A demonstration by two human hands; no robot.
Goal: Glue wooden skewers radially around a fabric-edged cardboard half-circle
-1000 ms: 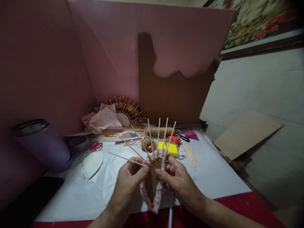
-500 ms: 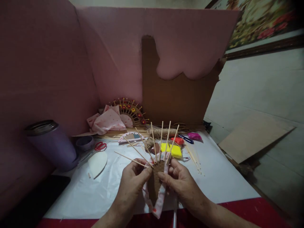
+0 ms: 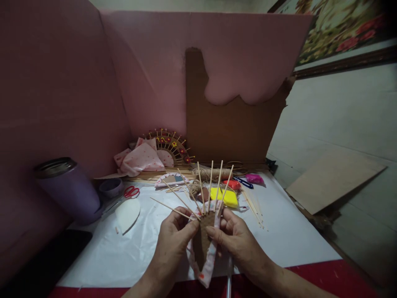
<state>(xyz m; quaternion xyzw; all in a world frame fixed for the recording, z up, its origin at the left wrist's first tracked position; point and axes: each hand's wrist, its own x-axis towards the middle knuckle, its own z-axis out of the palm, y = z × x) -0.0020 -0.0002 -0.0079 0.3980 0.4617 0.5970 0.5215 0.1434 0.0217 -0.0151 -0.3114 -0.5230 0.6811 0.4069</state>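
Barely shifted since before, left hand and right hand both pinch the cardboard fan piece; seven skewers inserted, fabric edging loose, decoration pending.

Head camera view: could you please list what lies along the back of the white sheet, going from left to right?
Purple tumbler → red scissors → pink spotted cloth → yellow block → blue-handled scissors → magenta lump.
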